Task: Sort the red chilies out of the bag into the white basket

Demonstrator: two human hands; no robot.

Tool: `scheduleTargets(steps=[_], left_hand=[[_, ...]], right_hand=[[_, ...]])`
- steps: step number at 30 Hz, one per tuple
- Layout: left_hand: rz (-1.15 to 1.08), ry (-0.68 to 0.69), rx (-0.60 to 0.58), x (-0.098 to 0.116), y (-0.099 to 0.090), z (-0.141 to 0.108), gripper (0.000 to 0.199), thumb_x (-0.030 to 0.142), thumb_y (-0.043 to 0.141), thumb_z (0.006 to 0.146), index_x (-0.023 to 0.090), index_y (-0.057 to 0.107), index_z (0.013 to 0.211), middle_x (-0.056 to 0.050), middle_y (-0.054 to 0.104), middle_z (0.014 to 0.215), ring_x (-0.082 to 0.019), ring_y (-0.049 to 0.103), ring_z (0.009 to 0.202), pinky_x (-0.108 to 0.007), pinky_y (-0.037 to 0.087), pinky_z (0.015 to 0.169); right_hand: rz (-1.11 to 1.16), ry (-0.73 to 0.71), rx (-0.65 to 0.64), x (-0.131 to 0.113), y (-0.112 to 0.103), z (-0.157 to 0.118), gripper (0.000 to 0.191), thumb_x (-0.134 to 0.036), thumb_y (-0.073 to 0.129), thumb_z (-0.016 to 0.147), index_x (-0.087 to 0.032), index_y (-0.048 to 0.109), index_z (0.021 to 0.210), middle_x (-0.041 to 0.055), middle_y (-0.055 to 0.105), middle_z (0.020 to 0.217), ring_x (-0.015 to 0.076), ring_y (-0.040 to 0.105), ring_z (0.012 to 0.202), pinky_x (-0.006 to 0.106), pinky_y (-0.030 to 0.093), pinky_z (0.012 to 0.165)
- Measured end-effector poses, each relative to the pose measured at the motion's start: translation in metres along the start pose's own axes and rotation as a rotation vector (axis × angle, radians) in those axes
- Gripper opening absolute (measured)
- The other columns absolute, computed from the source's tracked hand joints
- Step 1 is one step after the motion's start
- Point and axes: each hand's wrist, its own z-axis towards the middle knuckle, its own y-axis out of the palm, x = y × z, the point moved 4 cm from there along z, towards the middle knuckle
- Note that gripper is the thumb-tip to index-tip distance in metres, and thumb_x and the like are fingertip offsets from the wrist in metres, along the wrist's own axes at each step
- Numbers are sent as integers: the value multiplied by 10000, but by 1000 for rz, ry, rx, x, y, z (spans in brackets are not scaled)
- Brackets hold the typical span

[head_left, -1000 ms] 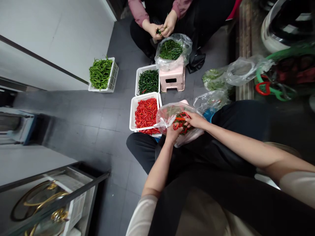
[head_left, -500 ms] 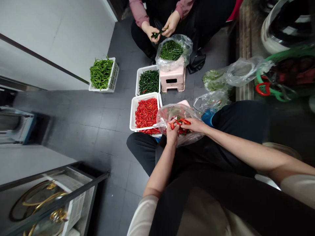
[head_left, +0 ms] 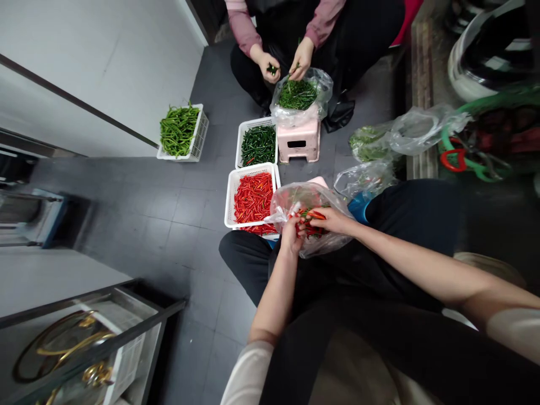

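Observation:
My left hand [head_left: 292, 234] is closed around some red chili peppers at the near-left side of a clear plastic bag [head_left: 291, 197]. Over the bag's mouth, my right hand [head_left: 331, 220] has its fingers closed on a red chili pepper [head_left: 316, 215]. More red chilies with green stems lie in the bag beneath my fingers. Left of the bag stands a white basket [head_left: 228, 206] heaped with stemless-looking red chilies [head_left: 253, 198]. A second basket of red chilies shows under its near edge.
Across from me a person's hands [head_left: 301, 59] hold green chilies over a bag on a pink stool [head_left: 297, 143]. Dark green chilies [head_left: 258, 145] fill another basket; lighter green ones [head_left: 179, 130] stand by the wall. Plastic bags [head_left: 367, 177] and red-handled scissors [head_left: 453, 160] are at right.
My hands stay at the bag, with the fingers shifted slightly around the chilies. The other person's hands have moved apart, one now over their bag. The whole view has shifted a little.

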Motion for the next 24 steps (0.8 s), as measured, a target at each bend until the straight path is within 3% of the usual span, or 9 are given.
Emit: scheduleTargets(steps=[3,8,13,17,20,22,24], left_hand=[[-41,89,-19,1,-7,-8,188,175,573,627,165,395,688,68,356,570,-12,262,418,-163,89,387],[126,210,-21,-2,-1,-18,239,318,623,695,165,439,698,87,328,503,-21,270,404,-161,178,400],[226,269,-80,-2,19,-12,299,416,661,706,151,526,733,36,493,560,-50,407,463,-177,333,471],[250,247,-92,5,24,-6,287,409,670,710,158,543,767,23,524,584,-63,416,457,-194,343,469],[285,277,-48,13,20,-4,271,391,667,721,158,528,715,44,469,533,-59,399,458,-186,317,469],[314,355,16,21,16,-4,260,373,649,744,158,516,686,59,433,501,-52,372,449,-179,299,469],[352,427,80,29,13,-6,249,361,644,755,156,520,688,68,424,485,-48,362,444,-172,292,467]], right_hand=[[107,64,67,4,-4,2,544,-147,615,662,-142,517,1197,55,626,1015,186,580,876,278,457,783],[212,215,-86,3,5,0,595,-99,417,816,-144,313,1400,59,650,898,165,606,748,263,493,656],[86,168,-98,-5,7,-2,769,-94,459,833,-207,55,1477,56,662,907,146,599,640,240,490,583],[242,150,-162,-19,3,-2,832,-120,505,829,-195,-16,1473,53,663,876,149,604,644,238,496,553],[502,158,-156,-27,-5,-4,784,-197,564,825,-211,96,1453,87,637,1033,165,630,806,243,517,633],[588,189,-130,-27,-11,-6,539,-291,548,852,-194,339,1339,96,620,1058,169,627,854,240,517,654],[497,217,-103,-25,-15,-8,303,-373,521,864,-158,528,1078,78,634,921,150,623,755,208,491,575]])
